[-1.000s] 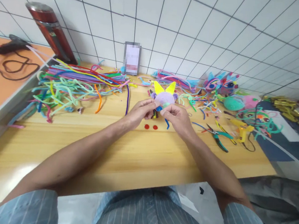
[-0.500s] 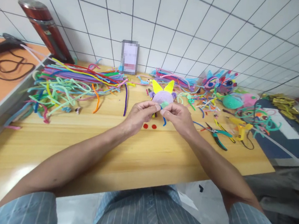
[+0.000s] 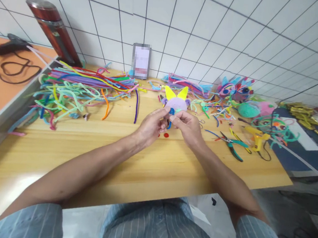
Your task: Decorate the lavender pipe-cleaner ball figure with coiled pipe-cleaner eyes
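Observation:
A small craft figure (image 3: 175,101), lilac and round with two yellow ears, lies on the wooden table (image 3: 93,153) just beyond my fingers. My left hand (image 3: 152,125) and my right hand (image 3: 188,125) meet in front of it, fingers pinched together on a short blue pipe cleaner (image 3: 171,114) that curls between them. A small red dot (image 3: 166,135) lies on the table under my hands.
A heap of coloured pipe cleaners (image 3: 77,87) covers the table's back left. Pliers (image 3: 231,143) and a yellow glue gun (image 3: 256,137) lie to the right, with finished colourful figures (image 3: 236,88) behind. A red flask (image 3: 53,30) leans by the tiled wall. A phone (image 3: 140,61) stands upright.
My hands have drawn closer together and a little toward me. The blue pipe cleaner now curls between my fingertips. One of the two red dots is hidden under my left hand.

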